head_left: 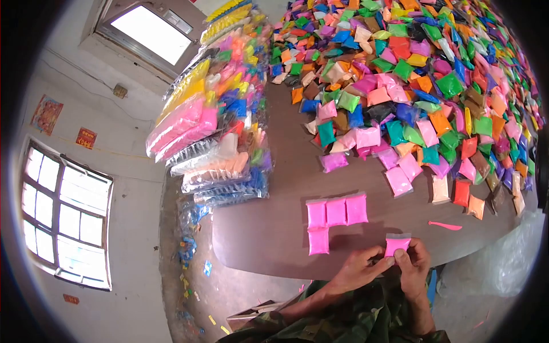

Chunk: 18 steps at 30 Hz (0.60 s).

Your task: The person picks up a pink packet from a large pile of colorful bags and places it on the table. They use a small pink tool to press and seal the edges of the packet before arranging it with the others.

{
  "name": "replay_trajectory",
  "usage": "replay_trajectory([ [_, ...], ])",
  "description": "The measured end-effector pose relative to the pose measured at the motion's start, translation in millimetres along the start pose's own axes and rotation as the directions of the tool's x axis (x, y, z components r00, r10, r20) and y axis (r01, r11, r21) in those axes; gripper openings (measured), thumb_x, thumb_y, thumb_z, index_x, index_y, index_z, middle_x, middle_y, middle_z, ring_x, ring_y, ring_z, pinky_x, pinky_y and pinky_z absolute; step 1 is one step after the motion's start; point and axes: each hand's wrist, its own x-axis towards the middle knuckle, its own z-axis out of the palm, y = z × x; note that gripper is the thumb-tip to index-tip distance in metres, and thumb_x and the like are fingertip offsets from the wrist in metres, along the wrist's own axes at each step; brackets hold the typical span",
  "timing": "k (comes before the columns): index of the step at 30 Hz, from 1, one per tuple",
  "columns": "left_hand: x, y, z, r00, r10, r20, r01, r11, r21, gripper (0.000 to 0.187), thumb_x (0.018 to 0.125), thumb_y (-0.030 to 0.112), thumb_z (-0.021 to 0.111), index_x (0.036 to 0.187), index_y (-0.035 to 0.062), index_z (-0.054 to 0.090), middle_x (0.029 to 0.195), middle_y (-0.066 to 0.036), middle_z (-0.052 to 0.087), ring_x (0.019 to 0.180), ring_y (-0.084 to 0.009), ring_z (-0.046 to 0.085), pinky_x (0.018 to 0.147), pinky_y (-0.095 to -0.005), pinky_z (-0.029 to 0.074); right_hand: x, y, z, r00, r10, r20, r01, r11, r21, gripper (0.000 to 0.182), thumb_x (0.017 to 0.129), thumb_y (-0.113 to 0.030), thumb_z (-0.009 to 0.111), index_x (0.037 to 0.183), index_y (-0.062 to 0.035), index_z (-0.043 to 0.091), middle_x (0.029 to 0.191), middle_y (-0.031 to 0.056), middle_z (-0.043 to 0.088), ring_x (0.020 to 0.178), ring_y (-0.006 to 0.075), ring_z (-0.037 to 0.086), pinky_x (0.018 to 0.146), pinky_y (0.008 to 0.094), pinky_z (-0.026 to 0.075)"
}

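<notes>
A small bright pink packet (396, 242) with a clear flat seal along its top is held up over the table's near edge. My right hand (413, 268) pinches it, thumb on the front face. The fingers of my left hand (359, 268) close on its lower left corner. To the left on the table lie several matching pink packets (336, 211), three side by side in a row with another below the leftmost one. A pink plastic knife (445, 226) rests on the table to the right of my hands.
A large heap of multicoloured packets (400, 68) covers the far and right side of the dark table (269, 228). Stacked clear bags of sorted packets (191, 120) stand along the left. Clear plastic sheeting (486, 263) hangs at the right edge. Scraps litter the floor (211, 291).
</notes>
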Motion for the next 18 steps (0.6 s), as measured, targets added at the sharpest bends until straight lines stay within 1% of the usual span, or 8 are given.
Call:
replay_trajectory([
  [3, 2, -2, 5, 0.994, 0.097, -0.059, -0.095, 0.995, 0.033, 0.019, 0.099, 0.018, 0.073, 0.101, -0.0001, 0.067, 0.07, 0.005, 0.052, 0.064, -0.0011, 0.042, 0.051, -0.0252, 0.035, 1, -5, 5, 1.0, 0.009, -0.011, -0.009, 1.0, 0.007, 0.023, 0.1, -0.011, 0.07, 0.118, 0.0022, 0.064, 0.102, 0.0012, 0.067, 0.092, 0.0079, 0.061, 0.082, 0.0253, 0.05],
  [6, 0, 17, -4, 0.998, -0.052, -0.034, 0.059, 0.967, 0.248, 0.021, 0.098, 0.018, 0.073, 0.107, -0.001, 0.07, 0.078, -0.011, 0.068, 0.07, -0.0076, 0.061, 0.058, -0.0316, 0.052, 3, -7, 1, 1.0, 0.014, 0.024, -0.012, 0.994, -0.109, 0.022, 0.101, -0.009, 0.067, 0.12, 0.0027, 0.063, 0.105, 0.0012, 0.066, 0.096, 0.0084, 0.06, 0.085, 0.0269, 0.05],
  [7, 0, 11, 1, 0.997, 0.006, -0.075, 0.008, 0.982, 0.188, 0.02, 0.097, 0.017, 0.073, 0.107, -0.0001, 0.07, 0.079, -0.014, 0.07, 0.073, -0.0078, 0.063, 0.062, -0.0342, 0.055, 4, -18, 11, 1.0, -0.002, 0.008, 0.003, 0.998, -0.061, 0.022, 0.102, -0.008, 0.064, 0.121, 0.0029, 0.063, 0.104, 0.0008, 0.066, 0.095, 0.0085, 0.06, 0.085, 0.0274, 0.05],
  [8, -1, 10, 3, 0.997, 0.032, -0.072, -0.018, 0.982, 0.186, 0.019, 0.097, 0.016, 0.072, 0.107, 0.0, 0.07, 0.079, -0.013, 0.07, 0.076, -0.0068, 0.063, 0.065, -0.0337, 0.056, 5, -15, 5, 0.998, 0.033, 0.048, -0.031, 0.999, -0.037, 0.021, 0.102, -0.007, 0.063, 0.121, 0.0027, 0.064, 0.102, 0.0003, 0.066, 0.093, 0.0083, 0.06, 0.082, 0.0275, 0.051],
  [10, -1, 7, 3, 0.998, 0.003, -0.056, 0.009, 0.979, 0.202, 0.015, 0.097, 0.012, 0.073, 0.104, -0.0004, 0.069, 0.074, -0.003, 0.063, 0.071, -0.0042, 0.055, 0.06, -0.0277, 0.048, 3, -11, 2, 0.998, 0.044, 0.035, -0.041, 0.997, -0.064, 0.016, 0.103, -0.009, 0.066, 0.115, 0.0015, 0.067, 0.096, -0.0011, 0.066, 0.086, 0.0066, 0.06, 0.075, 0.0253, 0.05],
  [11, -2, 4, 7, 0.998, -0.01, -0.057, 0.013, 0.999, 0.048, 0.013, 0.097, 0.01, 0.073, 0.102, -0.0009, 0.069, 0.074, 0.004, 0.06, 0.07, -0.0023, 0.05, 0.057, -0.0249, 0.042, 0, -11, 2, 0.999, 0.048, 0.014, -0.048, 0.998, -0.035, 0.016, 0.103, -0.008, 0.066, 0.115, 0.0015, 0.067, 0.096, -0.0015, 0.066, 0.086, 0.0061, 0.06, 0.074, 0.0249, 0.05],
  [16, -4, 19, 12, 0.993, -0.037, -0.111, 0.021, 0.991, -0.134, 0.011, 0.099, 0.009, 0.072, 0.098, -0.0013, 0.068, 0.077, 0.007, 0.059, 0.069, -0.0001, 0.048, 0.057, -0.022, 0.039, -1, -3, 7, 1.0, 0.013, 0.024, -0.016, 0.993, 0.115, 0.013, 0.103, -0.007, 0.067, 0.113, 0.0015, 0.067, 0.094, -0.0027, 0.065, 0.083, 0.0038, 0.057, 0.072, 0.0229, 0.048],
  [18, -3, 9, 10, 0.99, 0.064, -0.127, -0.068, 0.997, -0.032, 0.011, 0.099, 0.009, 0.072, 0.098, -0.0014, 0.068, 0.076, 0.007, 0.059, 0.068, 0.0, 0.046, 0.056, -0.0216, 0.037, -1, -4, 7, 0.999, 0.03, 0.044, -0.035, 0.993, 0.109, 0.013, 0.104, -0.007, 0.067, 0.114, 0.0016, 0.067, 0.093, -0.0028, 0.065, 0.083, 0.0037, 0.057, 0.072, 0.0228, 0.048],
])
